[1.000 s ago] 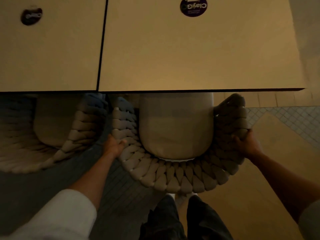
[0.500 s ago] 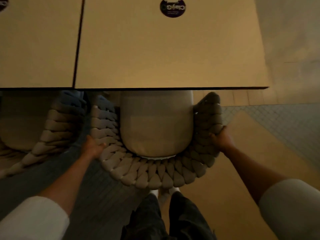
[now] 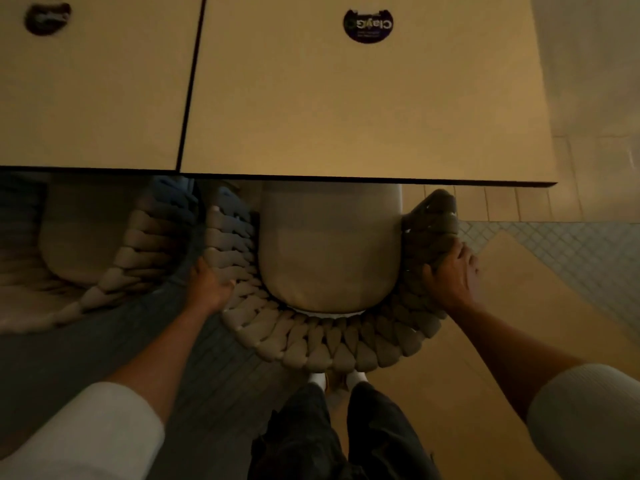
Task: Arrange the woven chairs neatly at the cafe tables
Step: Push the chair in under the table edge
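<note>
Left hand (image 3: 211, 285) clamped on the left side of the woven chair (image 3: 311, 344), fingers wrapped over the thick braided rim. Right hand (image 3: 452, 275) gripping the right side of the same rim, just below the arm end. Chair tucked under the right-hand bench (image 3: 363, 105), its pale seat cushion (image 3: 329, 251) partly hidden beneath the bench's near edge, curved back facing the person. Second woven chair (image 3: 104, 271) just beside it on the left, tucked likewise under the left-hand bench (image 3: 93, 91); the two chairs' arms near each other, contact impossible to tell. Benches butted edge to edge, with a dark seam between. Round dark sticker (image 3: 367, 25) on the right one, a blurred one (image 3: 47, 18) on the left. White sleeves on both forearms. Dark trousers (image 3: 332, 438) and white shoe tips (image 3: 318, 379) directly behind the chair back, on a tiled floor (image 3: 571, 244).
</note>
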Available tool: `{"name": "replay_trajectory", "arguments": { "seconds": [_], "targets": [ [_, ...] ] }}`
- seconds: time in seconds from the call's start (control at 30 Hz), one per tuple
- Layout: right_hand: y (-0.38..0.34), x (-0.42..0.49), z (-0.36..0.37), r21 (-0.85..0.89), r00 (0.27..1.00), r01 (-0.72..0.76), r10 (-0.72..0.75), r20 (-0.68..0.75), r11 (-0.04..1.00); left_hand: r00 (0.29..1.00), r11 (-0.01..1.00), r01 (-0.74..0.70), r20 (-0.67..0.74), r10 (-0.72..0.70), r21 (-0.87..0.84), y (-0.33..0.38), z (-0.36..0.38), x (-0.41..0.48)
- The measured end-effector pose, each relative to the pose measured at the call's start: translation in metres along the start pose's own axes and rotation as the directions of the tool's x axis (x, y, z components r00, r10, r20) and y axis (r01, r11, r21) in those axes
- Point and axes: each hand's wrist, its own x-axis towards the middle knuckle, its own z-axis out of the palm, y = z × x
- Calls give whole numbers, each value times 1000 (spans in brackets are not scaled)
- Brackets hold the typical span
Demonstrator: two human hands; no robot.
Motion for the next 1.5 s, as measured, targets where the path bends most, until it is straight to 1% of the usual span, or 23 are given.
{"name": "replay_trajectory", "arguments": {
  "seconds": [0.03, 0.1, 0.17, 0.2, 0.3, 0.4, 0.47, 0.57, 0.67, 0.77, 0.87, 0.97, 1.03, 1.13, 1.23, 1.37, 1.5],
  "targets": [
    [-6, 0, -1, -34, 998, 61, -61, -13, 998, 999, 999, -32, -25, 33, 18, 0, -1, -6],
    [-23, 0, 0, -87, 976, 217, -217, 17, 972, 991, 991, -112, -60, 116, 69, -4, 0, -20],
    [-47, -4, 5, -127, 946, 321, -311, 90, 939, 989, 988, -134, -48, 138, 80, -6, 1, -32],
    [-60, -10, 8, -138, 932, 355, -338, 133, 925, 991, 990, -128, -42, 130, 57, -9, -1, -41],
    [-94, -35, 18, -138, 898, 410, -372, 235, 902, 995, 996, -92, -29, 92, 10, -25, -9, -64],
    [-120, -64, 26, -127, 831, 509, -447, 330, 851, 995, 995, -82, -43, 85, 56, -48, -23, -82],
    [-140, -84, 29, -130, 784, 573, -495, 375, 809, 996, 997, -51, -76, 55, 66, -68, -40, -93],
    [-174, -112, 37, -129, 733, 638, -548, 402, 759, 993, 996, -15, -117, 25, 87, -103, -67, -104],
    [-215, -144, 51, -143, 689, 691, -585, 428, 709, 988, 997, 14, -156, -2, 72, -149, -95, -114],
    [-258, -176, 70, -156, 661, 718, -594, 458, 679, 985, 996, 19, -171, -4, 86, -198, -120, -127],
    [-309, -210, 100, -147, 644, 732, -604, 470, 666, 977, 993, 36, -215, -11, 114, -250, -143, -139],
    [-367, -244, 136, -96, 627, 745, -642, 442, 661, 969, 991, 75, -242, -47, 107, -306, -165, -140],
    [-398, -262, 156, -46, 655, 706, -628, 421, 706, 966, 993, 99, -245, -79, 71, -337, -176, -134],
    [-434, -285, 175, 44, 720, 592, -553, 419, 804, 959, 993, 120, -257, -120, -19, -368, -200, -124],
    [-454, -295, 178, 70, 754, 524, -500, 425, 849, 950, 989, 106, -283, -130, -100, -384, -224, -110],
    [-470, -283, 180, 52, 799, 421, -397, 451, 906, 949, 978, 89, -281, -141, -189, -393, -244, -86],
    [-496, -253, 197, 94, 841, 260, -273, 468, 961, 947, 966, 89, -279, -157, -242, -395, -257, -56]
  ]
}}
